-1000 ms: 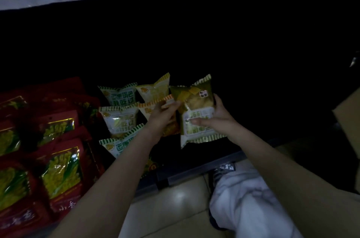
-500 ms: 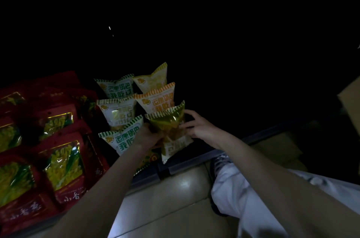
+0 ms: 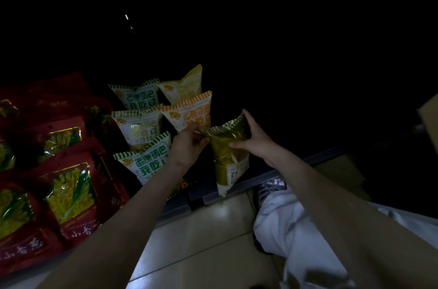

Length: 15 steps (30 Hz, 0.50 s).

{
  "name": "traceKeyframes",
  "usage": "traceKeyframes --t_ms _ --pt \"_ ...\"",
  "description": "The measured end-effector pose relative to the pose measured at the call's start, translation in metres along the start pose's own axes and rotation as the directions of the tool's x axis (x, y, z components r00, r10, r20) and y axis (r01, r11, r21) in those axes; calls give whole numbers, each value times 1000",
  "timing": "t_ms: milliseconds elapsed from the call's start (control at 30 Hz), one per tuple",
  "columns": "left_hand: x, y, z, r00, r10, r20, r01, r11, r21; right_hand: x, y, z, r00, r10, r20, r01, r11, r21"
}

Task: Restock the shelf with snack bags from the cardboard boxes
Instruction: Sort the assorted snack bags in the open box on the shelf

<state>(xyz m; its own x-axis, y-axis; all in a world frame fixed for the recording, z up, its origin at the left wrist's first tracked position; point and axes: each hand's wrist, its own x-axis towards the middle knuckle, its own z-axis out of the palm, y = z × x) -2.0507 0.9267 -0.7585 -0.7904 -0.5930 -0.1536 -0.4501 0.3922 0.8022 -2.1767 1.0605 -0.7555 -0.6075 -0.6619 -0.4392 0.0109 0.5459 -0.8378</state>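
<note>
The left hand (image 3: 189, 142) pinches the top corner of the olive-gold snack bag (image 3: 228, 146), the right hand (image 3: 254, 142) cradles its side, at the shelf's front edge (image 3: 260, 176). Set down crooked, it could topple the orange-striped bag (image 3: 189, 112) behind or slide off the lip.

We see a low dark shelf (image 3: 239, 190) whose front lip runs just above the tiled floor (image 3: 196, 239). On it, at the left, lie overlapping red bags (image 3: 68, 189) with yellow windows. Just to their right stand green-striped bags (image 3: 142, 158) in a front-to-back row, three visible. Beside these, further right, are orange-striped bags (image 3: 189, 111), two in a row. The back of the shelf is too dark for us to make out. A shoe (image 3: 271, 188) rests on the floor by the lip.
</note>
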Motion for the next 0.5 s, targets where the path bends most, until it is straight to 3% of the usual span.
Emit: traceKeyframes --t_ms 100,167,267,333,400,500 --pt "-1 8 5 997 14 72 -5 992 -129 -1 -3 -8 998 27 58 -13 973 -231" --pt "-3 14 7 991 -4 132 37 968 -248 -2 0 -7 998 11 -61 -28 956 -293" --pt "-7 14 8 939 -48 340 124 971 -205 -5 3 -12 965 57 -257 -69 997 -35" --pt "-11 8 11 889 -96 448 119 993 -23 -7 -2 -24 963 142 -227 -90 970 227" --pt "-16 6 9 933 -94 348 124 990 -64 -13 -9 -32 970 199 -137 -138 923 359" --pt "-17 8 2 989 -96 113 117 973 -200 -19 -10 -31 957 277 -81 -227 896 381"
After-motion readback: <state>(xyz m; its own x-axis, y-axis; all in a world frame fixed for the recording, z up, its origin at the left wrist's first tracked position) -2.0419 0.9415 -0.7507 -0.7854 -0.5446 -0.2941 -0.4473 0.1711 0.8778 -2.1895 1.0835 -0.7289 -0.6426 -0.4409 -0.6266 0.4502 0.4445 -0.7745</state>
